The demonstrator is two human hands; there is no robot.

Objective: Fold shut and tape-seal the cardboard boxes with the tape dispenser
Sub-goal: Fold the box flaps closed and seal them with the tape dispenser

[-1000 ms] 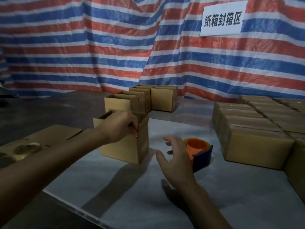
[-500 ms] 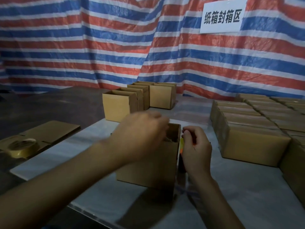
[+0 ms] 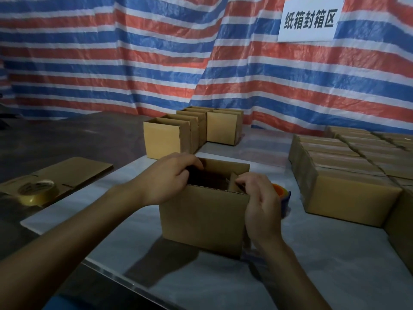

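An open cardboard box (image 3: 203, 217) stands on the white table (image 3: 324, 265) right in front of me. My left hand (image 3: 169, 175) grips the box's left top edge, fingers curled over into the opening. My right hand (image 3: 259, 202) pinches the small right flap, which tilts inward. The tape dispenser (image 3: 282, 198), orange and blue, sits just right of the box, mostly hidden behind my right hand.
Several open boxes (image 3: 167, 139) stand in a row at the back. Sealed boxes (image 3: 348, 180) are packed together on the right. A flat carton (image 3: 73, 173) and a tape roll (image 3: 36, 191) lie on the dark surface to the left. A striped tarp hangs behind.
The box has been pulled from the left toward me and now sits in front of the dispenser. My right hand moved from beside the dispenser onto the box's right flap.
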